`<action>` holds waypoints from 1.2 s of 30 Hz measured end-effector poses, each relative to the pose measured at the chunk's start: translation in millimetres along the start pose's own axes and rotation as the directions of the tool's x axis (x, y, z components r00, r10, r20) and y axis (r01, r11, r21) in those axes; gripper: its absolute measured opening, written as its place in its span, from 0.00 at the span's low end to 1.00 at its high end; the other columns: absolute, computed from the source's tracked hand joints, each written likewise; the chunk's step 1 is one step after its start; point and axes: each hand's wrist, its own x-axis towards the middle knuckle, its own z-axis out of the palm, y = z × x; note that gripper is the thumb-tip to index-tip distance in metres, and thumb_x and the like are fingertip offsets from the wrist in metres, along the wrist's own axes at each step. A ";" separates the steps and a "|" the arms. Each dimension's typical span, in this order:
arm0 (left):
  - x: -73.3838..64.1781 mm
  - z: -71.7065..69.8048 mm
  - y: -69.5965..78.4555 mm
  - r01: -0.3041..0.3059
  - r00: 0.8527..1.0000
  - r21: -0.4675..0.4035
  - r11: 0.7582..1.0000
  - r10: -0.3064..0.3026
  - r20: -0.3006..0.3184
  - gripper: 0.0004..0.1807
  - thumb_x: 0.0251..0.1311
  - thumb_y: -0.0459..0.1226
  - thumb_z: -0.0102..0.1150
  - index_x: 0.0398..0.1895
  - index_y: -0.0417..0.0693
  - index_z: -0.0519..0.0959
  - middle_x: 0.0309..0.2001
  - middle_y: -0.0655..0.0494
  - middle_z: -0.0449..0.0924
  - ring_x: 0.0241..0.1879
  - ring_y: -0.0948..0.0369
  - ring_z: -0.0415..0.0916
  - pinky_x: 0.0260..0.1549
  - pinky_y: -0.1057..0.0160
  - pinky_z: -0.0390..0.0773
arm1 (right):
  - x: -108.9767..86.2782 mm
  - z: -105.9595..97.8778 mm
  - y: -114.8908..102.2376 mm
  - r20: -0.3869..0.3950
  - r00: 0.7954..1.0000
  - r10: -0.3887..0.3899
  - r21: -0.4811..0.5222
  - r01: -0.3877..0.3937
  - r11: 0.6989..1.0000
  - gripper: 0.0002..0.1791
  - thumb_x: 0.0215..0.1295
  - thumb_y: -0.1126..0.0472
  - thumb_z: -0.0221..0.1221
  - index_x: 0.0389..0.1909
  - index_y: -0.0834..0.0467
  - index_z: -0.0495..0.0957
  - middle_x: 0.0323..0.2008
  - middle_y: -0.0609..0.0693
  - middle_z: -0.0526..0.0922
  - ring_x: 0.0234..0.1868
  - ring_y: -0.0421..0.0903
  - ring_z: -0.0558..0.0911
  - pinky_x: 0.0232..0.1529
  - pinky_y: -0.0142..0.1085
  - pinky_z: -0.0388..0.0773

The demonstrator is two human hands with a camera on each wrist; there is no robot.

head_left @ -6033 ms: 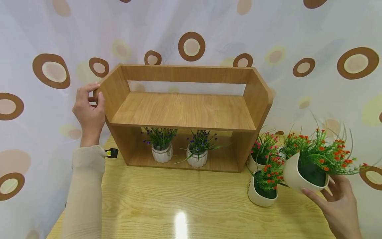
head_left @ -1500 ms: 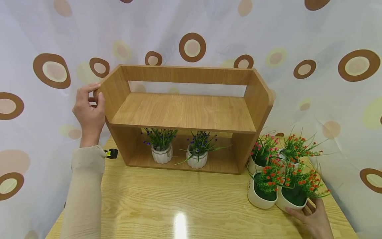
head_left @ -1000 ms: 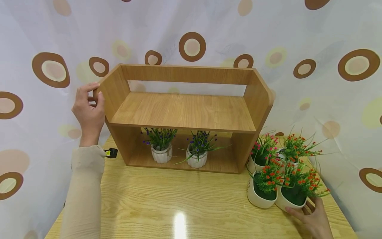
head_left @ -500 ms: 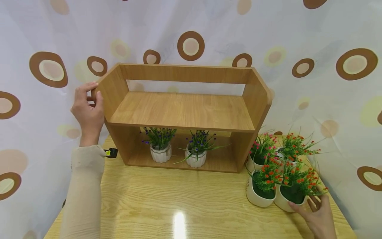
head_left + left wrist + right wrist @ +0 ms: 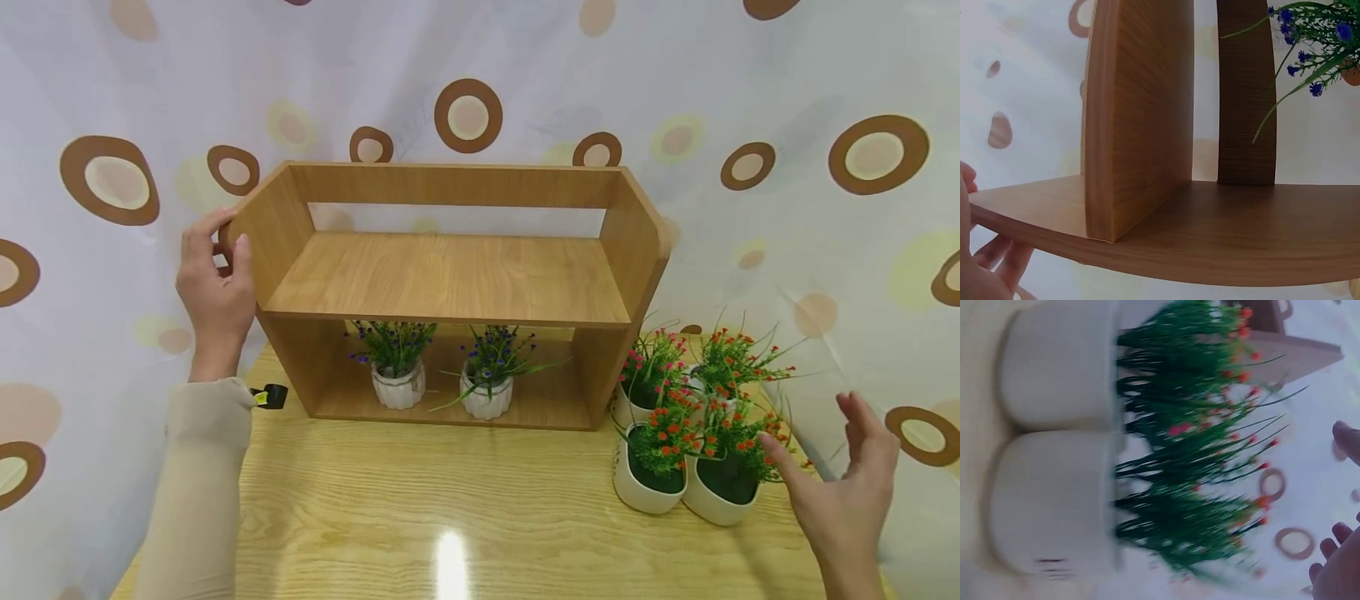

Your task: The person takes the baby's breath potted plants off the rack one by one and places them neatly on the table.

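1. The left hand (image 5: 217,292) has thumb and fingers curled, gripping the left side panel of the wooden shelf (image 5: 457,271) near its top.
2. The right hand (image 5: 847,492) is raised well to the right of the shelf, its fingers spread wide.
3. To the shelf's front right, the front-right pot (image 5: 716,502), orange-flowered, touches the front-left pot (image 5: 647,500), which sits nearer the shelf.
4. Behind them, a pink-flowered plant (image 5: 654,367) stands just beside the shelf's right panel; an orange-flowered plant (image 5: 738,358) is farther right.
5. Inside the shelf's lower compartment, the left fluted pot (image 5: 399,390) and right fluted pot (image 5: 487,402) hold blue flowers.
6. Under the shelf is the table (image 5: 375,500); behind it, a patterned cloth (image 5: 540,67).
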 end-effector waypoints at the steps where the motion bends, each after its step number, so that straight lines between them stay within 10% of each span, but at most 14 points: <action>1: -0.4 -1.2 1.7 0.001 1.000 0.003 1.000 -0.001 0.008 0.21 0.73 0.43 0.52 0.66 0.58 0.78 0.61 0.53 0.79 0.41 0.75 0.66 0.36 0.78 0.66 | 5.2 1.1 -8.3 -0.006 0.999 -0.047 0.012 0.047 0.999 0.52 0.50 0.75 0.72 0.77 0.53 0.63 0.67 0.33 0.66 0.74 0.37 0.67 0.76 0.25 0.56; 11: -7.4 -1.2 14.0 -0.047 0.999 0.068 0.997 0.048 -0.018 0.26 0.70 0.49 0.54 0.69 0.57 0.75 0.69 0.53 0.74 0.69 0.55 0.66 0.68 0.54 0.67 | 53.0 30.0 -80.3 0.070 0.938 -0.340 0.313 0.303 0.900 0.39 0.56 0.80 0.64 0.71 0.66 0.68 0.68 0.53 0.72 0.71 0.49 0.71 0.72 0.30 0.66; 18: -30.0 10.6 28.0 -0.158 0.986 0.007 0.987 0.158 -0.057 0.27 0.67 0.48 0.57 0.69 0.53 0.76 0.72 0.53 0.72 0.73 0.54 0.61 0.73 0.52 0.61 | 75.2 61.9 -115.3 0.140 0.916 -0.375 0.427 0.286 0.858 0.36 0.60 0.81 0.61 0.71 0.64 0.69 0.67 0.52 0.73 0.70 0.49 0.71 0.71 0.29 0.68; 26: -72.9 37.3 47.6 -0.328 0.944 -0.115 0.938 0.330 -0.004 0.28 0.63 0.46 0.60 0.66 0.48 0.78 0.67 0.46 0.77 0.68 0.45 0.67 0.73 0.48 0.61 | 93.1 98.0 -133.2 0.247 0.909 -0.336 0.408 0.217 0.887 0.34 0.67 0.73 0.62 0.73 0.55 0.69 0.69 0.49 0.72 0.71 0.47 0.71 0.71 0.30 0.68; 36: -142.3 62.8 47.5 -0.336 0.903 -0.259 0.905 0.388 0.185 0.33 0.72 0.54 0.55 0.72 0.42 0.71 0.67 0.42 0.75 0.65 0.45 0.68 0.67 0.52 0.66 | 113.3 128.1 -143.1 0.305 0.870 -0.389 0.479 0.213 0.852 0.30 0.69 0.72 0.60 0.71 0.56 0.73 0.70 0.49 0.72 0.74 0.48 0.68 0.77 0.41 0.63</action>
